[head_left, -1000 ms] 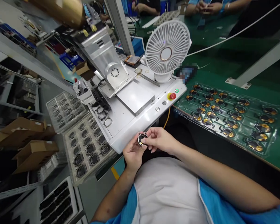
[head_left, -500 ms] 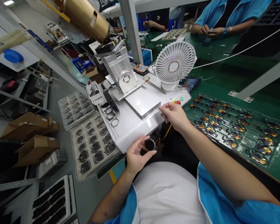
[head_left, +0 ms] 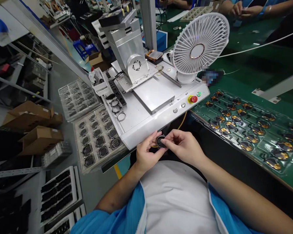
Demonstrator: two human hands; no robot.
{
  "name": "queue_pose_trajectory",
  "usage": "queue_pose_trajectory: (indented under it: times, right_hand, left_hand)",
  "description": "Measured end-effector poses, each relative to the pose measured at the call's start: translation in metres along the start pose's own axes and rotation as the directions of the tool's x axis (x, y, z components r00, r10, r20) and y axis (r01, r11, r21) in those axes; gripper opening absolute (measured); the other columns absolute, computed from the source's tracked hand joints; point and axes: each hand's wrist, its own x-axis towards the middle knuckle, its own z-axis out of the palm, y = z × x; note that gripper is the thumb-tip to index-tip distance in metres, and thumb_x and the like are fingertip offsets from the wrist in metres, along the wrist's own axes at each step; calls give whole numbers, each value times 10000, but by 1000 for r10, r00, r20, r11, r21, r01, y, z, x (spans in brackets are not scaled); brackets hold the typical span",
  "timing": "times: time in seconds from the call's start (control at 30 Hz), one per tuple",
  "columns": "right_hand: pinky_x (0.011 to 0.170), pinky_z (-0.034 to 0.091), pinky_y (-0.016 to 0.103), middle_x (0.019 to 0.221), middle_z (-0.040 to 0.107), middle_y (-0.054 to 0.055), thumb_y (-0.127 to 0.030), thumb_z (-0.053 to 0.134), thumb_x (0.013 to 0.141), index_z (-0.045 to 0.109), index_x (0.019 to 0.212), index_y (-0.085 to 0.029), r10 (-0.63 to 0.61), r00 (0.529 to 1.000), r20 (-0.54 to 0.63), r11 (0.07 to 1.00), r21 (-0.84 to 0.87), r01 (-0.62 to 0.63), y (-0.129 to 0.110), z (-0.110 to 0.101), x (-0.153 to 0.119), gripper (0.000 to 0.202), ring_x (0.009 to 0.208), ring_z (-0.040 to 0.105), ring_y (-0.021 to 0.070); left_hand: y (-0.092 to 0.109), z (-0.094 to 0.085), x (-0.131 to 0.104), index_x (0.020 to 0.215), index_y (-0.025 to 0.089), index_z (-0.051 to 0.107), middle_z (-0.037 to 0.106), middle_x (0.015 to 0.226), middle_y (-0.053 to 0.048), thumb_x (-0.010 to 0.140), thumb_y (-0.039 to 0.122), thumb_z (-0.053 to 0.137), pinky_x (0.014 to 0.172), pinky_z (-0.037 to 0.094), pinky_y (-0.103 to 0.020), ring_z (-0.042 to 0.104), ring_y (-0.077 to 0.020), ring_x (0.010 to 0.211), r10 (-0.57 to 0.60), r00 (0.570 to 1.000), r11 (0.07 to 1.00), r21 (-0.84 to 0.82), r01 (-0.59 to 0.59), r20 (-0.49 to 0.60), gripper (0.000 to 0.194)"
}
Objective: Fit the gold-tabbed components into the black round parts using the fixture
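In front of my belly, just below the white machine's front edge, is a small round watch case [head_left: 161, 141] with a black face and a thin metallic rim. My left hand [head_left: 147, 150] grips its rim between thumb and fingers from the left. From the right, my right hand [head_left: 183, 144] meets it, its thumb and bent fingers closed at the face and right edge. Fingertips cover part of the case. Whether the right fingers also pinch something smaller cannot be seen.
The white machine [head_left: 139, 130] carries a metal plate [head_left: 155, 94], a red stop button [head_left: 192, 99], loose rings [head_left: 121, 116] and a white fan [head_left: 200, 48]. Trays of round parts stand left [head_left: 97, 139] and right [head_left: 249, 130]. A co-worker's hands [head_left: 244, 11] are across the green table.
My right hand has come from the machine's front edge down and left to the watch case. My left hand still holds the case, now slightly higher. The view has shifted.
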Motion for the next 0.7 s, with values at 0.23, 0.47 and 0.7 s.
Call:
queue_pose_trajectory:
  times: [0.23,0.47,0.7]
  right_hand:
    - [503,411,267,611,660,17,-361,697,849,629,687,-209,-40,999,-31,999,-29,39,-1,4,0,232,536,540,152]
    - [494,380,244,610,567,-41,-345,736,817,606,844,-210,-4,998,-68,999,-45,1,1,5,-3,190,525,483,119]
    - [452,453,269,695,662,19,-651,860,650,579,770,-223,274,960,-55,930,270,-250,32,-62,-18,525,513,543,140]
  left_hand:
    - [2,-1,-1,1392,190,626,746,1280,-172,763,99,829,870,681,-334,794,-270,1018,-5,1000,999,39,6,-4,667]
    - [1,3,-4,1370,200,637,757,1268,-150,775,99,831,880,678,-322,786,-255,1044,9,1000,1000,10,-9,-11,635]
    - [-5,9,-5,1408,238,604,663,1400,-156,748,173,881,998,635,-450,721,-292,1179,37,989,999,-13,-35,142,719]
